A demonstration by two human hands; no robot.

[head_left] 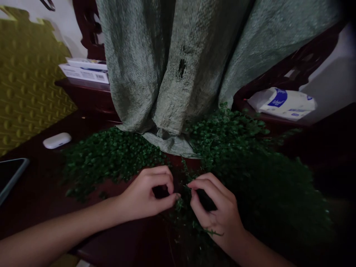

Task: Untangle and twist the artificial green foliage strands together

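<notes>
Though dim and small, shows as a green sprig (182, 198), pinched just above the dark surface (41, 200) near its front edge. Held from both ends: left hand (144, 198) curled narrow, thumb and forefinger closed on it; right hand (215, 211) the same, fingertips of the two almost meeting. Flanked by leafy green heaps (111, 155), touching the hem of a grey-green cloth (180, 74) behind. Farther left, white earbud case (57, 140) and phone (11, 174); far right, white packet (280, 102).
</notes>
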